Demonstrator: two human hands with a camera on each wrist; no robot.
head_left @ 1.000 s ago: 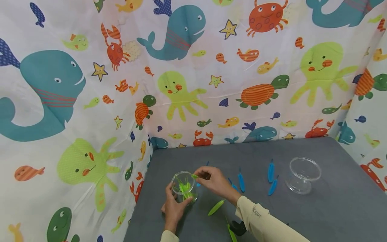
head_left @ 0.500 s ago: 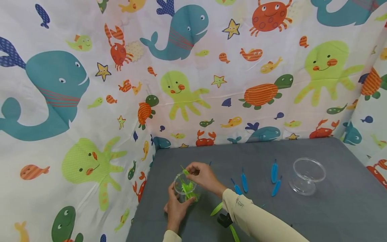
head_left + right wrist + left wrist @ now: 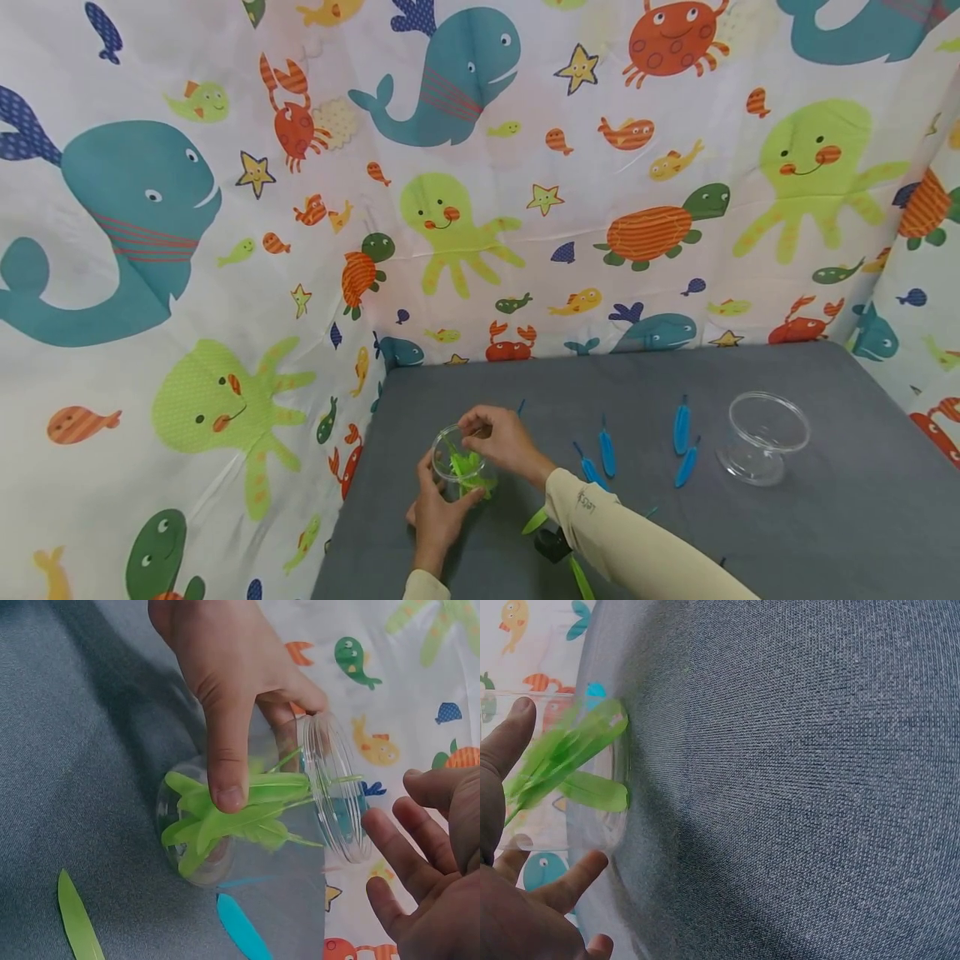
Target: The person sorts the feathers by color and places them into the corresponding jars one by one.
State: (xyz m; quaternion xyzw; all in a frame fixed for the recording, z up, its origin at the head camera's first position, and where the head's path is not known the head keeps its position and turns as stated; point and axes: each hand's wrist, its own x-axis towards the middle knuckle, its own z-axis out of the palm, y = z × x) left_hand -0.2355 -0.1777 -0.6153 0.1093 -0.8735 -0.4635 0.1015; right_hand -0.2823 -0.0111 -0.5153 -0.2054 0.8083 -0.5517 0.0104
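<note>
My left hand [image 3: 438, 521] grips a clear plastic jar [image 3: 289, 859] round its side, the thumb on one side and the fingers on the other. Several green feathers [image 3: 244, 814] lie inside, and one quill pokes out past the rim in the right wrist view. Right at the jar's mouth hovers my right hand [image 3: 506, 437]. In the right wrist view its thumb and fingers stand apart with nothing between them. From the left wrist view, the green feathers [image 3: 574, 754] show through the jar wall near the left thumb.
Several blue feathers [image 3: 607, 450] lie on the grey cloth-covered table [image 3: 825, 533]. Loose green feathers [image 3: 535, 522] are under the right forearm, by a black wrist device [image 3: 552, 544]. A clear footed bowl [image 3: 765, 450] stands at the right. Behind hangs a sea-animal curtain [image 3: 480, 317].
My right hand moved left to the jar's mouth with a green feather and has let it go into the jar. The left hand has kept its grip. The head view shifted slightly.
</note>
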